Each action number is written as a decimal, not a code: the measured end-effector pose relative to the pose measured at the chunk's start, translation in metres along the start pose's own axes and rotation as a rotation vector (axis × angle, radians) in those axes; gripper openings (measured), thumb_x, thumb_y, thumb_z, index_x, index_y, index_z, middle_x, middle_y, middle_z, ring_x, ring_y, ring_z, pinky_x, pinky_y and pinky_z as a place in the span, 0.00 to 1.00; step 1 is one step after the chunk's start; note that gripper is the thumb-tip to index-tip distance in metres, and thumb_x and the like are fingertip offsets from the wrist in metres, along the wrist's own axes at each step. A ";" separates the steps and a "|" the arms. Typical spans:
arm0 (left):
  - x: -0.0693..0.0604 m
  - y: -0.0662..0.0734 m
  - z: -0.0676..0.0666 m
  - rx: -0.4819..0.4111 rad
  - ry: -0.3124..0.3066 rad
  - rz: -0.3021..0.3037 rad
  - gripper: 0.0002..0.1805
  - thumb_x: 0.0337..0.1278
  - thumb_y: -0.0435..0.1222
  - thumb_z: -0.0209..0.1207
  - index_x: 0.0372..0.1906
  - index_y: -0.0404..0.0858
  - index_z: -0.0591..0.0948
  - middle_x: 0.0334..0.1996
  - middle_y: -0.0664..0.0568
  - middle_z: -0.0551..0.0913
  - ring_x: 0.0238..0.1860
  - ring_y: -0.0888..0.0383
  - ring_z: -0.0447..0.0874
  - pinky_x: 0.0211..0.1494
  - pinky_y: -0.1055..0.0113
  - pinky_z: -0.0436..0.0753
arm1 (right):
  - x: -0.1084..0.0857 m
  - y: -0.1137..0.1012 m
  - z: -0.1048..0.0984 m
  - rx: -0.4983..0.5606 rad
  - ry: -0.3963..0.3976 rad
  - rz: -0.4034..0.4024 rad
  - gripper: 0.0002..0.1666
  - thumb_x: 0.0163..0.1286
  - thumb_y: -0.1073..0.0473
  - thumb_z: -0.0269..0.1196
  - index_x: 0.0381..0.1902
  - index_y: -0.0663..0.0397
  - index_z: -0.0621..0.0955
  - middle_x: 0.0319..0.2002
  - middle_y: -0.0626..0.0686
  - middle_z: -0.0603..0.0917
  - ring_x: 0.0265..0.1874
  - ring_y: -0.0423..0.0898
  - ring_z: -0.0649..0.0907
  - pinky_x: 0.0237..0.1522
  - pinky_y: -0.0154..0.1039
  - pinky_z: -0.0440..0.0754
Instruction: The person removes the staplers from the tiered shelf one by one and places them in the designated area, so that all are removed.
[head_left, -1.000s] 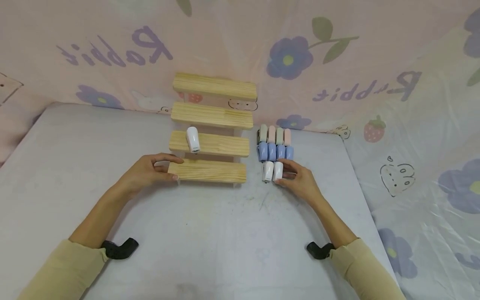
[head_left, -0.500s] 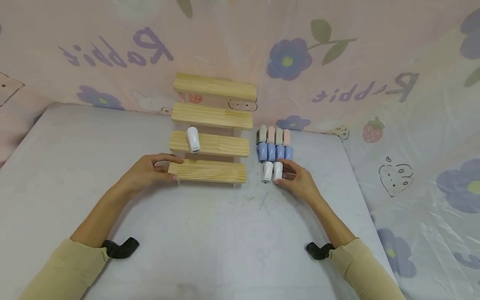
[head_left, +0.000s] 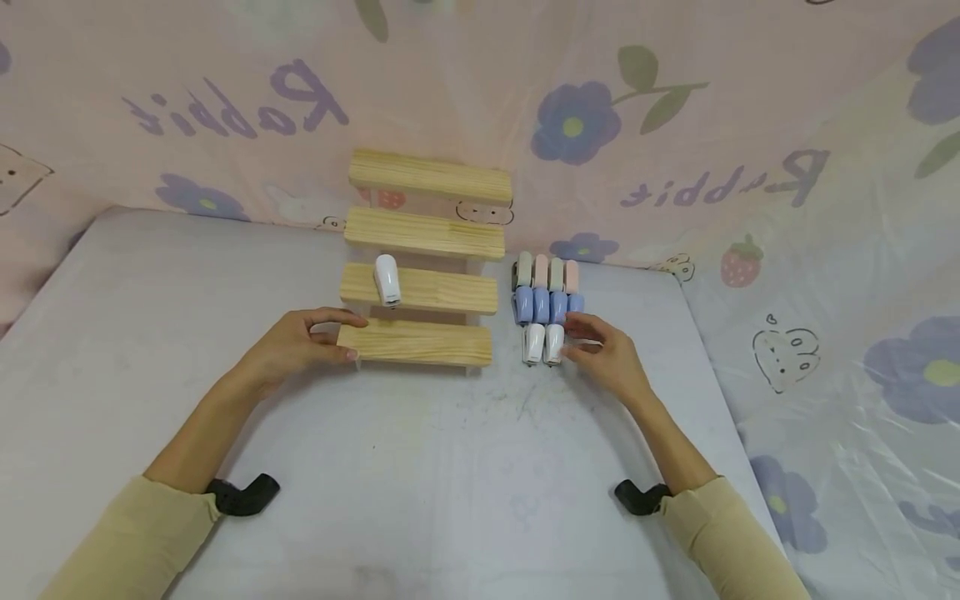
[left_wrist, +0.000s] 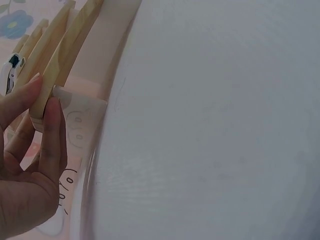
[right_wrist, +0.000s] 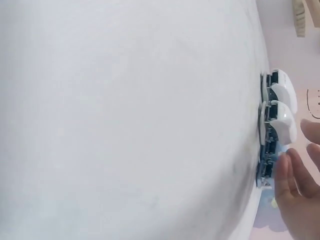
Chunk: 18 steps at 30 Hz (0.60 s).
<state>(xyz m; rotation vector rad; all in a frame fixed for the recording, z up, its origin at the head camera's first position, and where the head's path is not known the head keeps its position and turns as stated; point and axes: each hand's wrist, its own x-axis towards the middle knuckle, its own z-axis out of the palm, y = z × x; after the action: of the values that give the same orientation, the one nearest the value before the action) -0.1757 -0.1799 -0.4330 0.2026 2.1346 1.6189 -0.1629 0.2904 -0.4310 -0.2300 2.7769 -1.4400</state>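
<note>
My left hand (head_left: 292,346) pinches the left end of the lowest plank of a wooden stepped rack (head_left: 420,343), thumb and fingers on either side of it in the left wrist view. On the plank above sits a white mini stapler (head_left: 387,279). Right of the rack, two more white staplers stand side by side, a left one (head_left: 534,343) and a right one (head_left: 554,343). My right hand (head_left: 609,358) hovers just right of these, holding nothing. In the right wrist view its fingertips (right_wrist: 283,162) are apart from the near white stapler (right_wrist: 284,123).
Behind the white pair is a row of blue staplers (head_left: 541,305), the rightmost partly covered by my right fingers. Farther back, green (head_left: 524,270) and pink staplers (head_left: 541,271) alternate. A printed curtain (head_left: 450,83) hangs behind the white table (head_left: 420,483).
My right hand has let go of the right white stapler and drawn slightly to the right. The left hand still grips the plank. The view has shifted a little.
</note>
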 end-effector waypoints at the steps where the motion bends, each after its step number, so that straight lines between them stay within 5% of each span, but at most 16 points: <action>1: 0.000 0.000 0.000 -0.001 0.000 -0.001 0.31 0.50 0.37 0.74 0.62 0.39 0.79 0.74 0.45 0.61 0.42 0.56 0.80 0.49 0.66 0.76 | 0.000 -0.001 -0.001 0.001 0.020 -0.012 0.31 0.63 0.67 0.70 0.64 0.59 0.77 0.54 0.61 0.82 0.52 0.57 0.82 0.49 0.29 0.79; 5: 0.000 0.000 0.001 0.005 -0.001 0.003 0.32 0.49 0.38 0.74 0.62 0.40 0.79 0.74 0.46 0.60 0.51 0.50 0.78 0.55 0.61 0.75 | 0.002 -0.012 -0.003 0.044 0.089 -0.086 0.28 0.63 0.71 0.68 0.62 0.64 0.77 0.52 0.66 0.83 0.49 0.62 0.82 0.45 0.25 0.78; 11: -0.001 0.001 0.001 0.002 -0.008 0.008 0.31 0.50 0.39 0.74 0.62 0.41 0.79 0.76 0.47 0.58 0.66 0.38 0.67 0.64 0.47 0.67 | 0.003 -0.048 0.001 0.155 0.139 -0.190 0.25 0.63 0.76 0.65 0.58 0.71 0.78 0.49 0.73 0.81 0.44 0.63 0.81 0.47 0.33 0.81; 18: -0.001 0.000 0.003 -0.011 0.006 0.011 0.31 0.50 0.36 0.73 0.62 0.39 0.79 0.75 0.46 0.59 0.63 0.42 0.71 0.57 0.60 0.75 | 0.013 -0.061 0.012 0.236 0.082 -0.278 0.24 0.63 0.78 0.64 0.57 0.76 0.76 0.49 0.76 0.80 0.44 0.61 0.80 0.47 0.34 0.80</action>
<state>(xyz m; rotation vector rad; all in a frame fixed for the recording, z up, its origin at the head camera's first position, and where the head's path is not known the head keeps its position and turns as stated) -0.1735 -0.1779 -0.4328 0.2060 2.1322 1.6395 -0.1677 0.2447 -0.3874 -0.5852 2.6855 -1.8598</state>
